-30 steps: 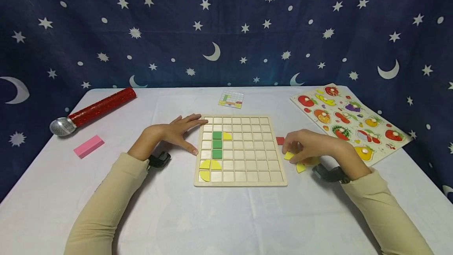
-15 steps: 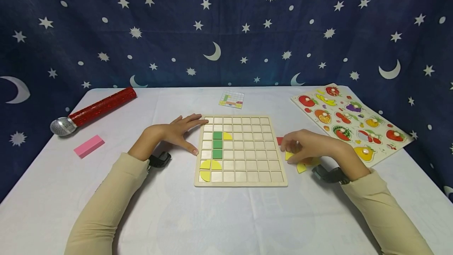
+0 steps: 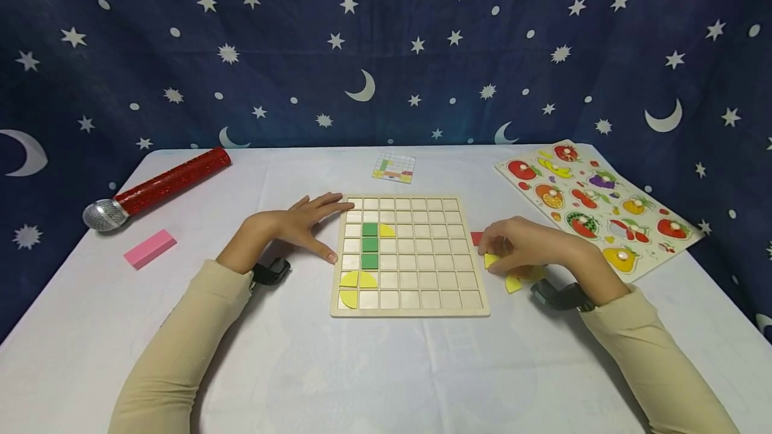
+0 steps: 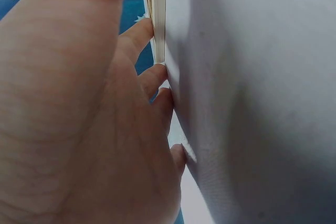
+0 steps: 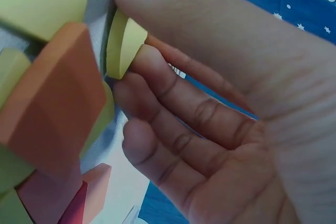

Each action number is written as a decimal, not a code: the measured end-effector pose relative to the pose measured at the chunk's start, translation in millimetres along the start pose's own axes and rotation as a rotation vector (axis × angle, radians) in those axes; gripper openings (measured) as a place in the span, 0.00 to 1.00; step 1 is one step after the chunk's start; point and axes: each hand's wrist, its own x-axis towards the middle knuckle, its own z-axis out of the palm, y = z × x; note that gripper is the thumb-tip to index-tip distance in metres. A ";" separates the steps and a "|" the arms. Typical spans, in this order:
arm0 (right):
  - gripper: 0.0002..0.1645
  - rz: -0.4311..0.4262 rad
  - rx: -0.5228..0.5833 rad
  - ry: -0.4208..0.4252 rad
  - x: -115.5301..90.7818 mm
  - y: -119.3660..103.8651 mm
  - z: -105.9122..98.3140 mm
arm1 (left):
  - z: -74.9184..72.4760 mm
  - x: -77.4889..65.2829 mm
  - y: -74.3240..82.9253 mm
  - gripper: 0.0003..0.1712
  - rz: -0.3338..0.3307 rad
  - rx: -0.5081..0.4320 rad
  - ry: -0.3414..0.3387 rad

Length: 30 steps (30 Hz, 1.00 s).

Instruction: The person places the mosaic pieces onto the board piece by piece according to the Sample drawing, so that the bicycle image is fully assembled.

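Note:
A wooden grid board (image 3: 416, 312) lies mid-table, with three green square tiles (image 3: 370, 245) and several yellow quarter-circle tiles (image 3: 348, 299) in its cells. My left hand (image 3: 301, 223) rests with spread fingers along the board's left edge; in the left wrist view its fingertips (image 4: 160, 74) touch the board's side. Just right of the board, my right hand (image 3: 525, 246) pinches a yellow quarter-circle tile (image 5: 126, 45) between thumb and fingers. Beside that hand lies a pile of loose pieces, including an orange piece (image 5: 58, 93) and a pink one (image 5: 52, 192). A red tile (image 3: 476, 238) shows partly behind the fingers.
Behind the board lies a small pattern card (image 3: 394, 168). A fruit puzzle board (image 3: 588, 203) sits at the back right. On the left are a red toy microphone (image 3: 171, 183) and a pink block (image 3: 151, 249). A starry blue cloth (image 3: 410, 72) hangs behind the table.
My right hand has shifted slightly left toward the board, with the yellow tile at its fingertips, covering more of the red tile. The left hand has stayed in place.

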 end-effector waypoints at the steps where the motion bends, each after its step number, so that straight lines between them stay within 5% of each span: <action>1: 0.16 0.003 -0.001 0.001 -0.1 0.0 -0.1 | 0.0 0.0 0.1 0.63 0.001 0.000 0.001; 14: 0.15 -0.013 0.019 -0.004 -3.9 -4.1 -3.7 | -1.1 -3.2 0.1 0.63 0.014 0.005 0.007; 30: 0.12 -0.149 0.016 0.012 2.2 -14.5 1.4 | -0.3 -1.0 -0.3 0.63 0.015 0.007 0.002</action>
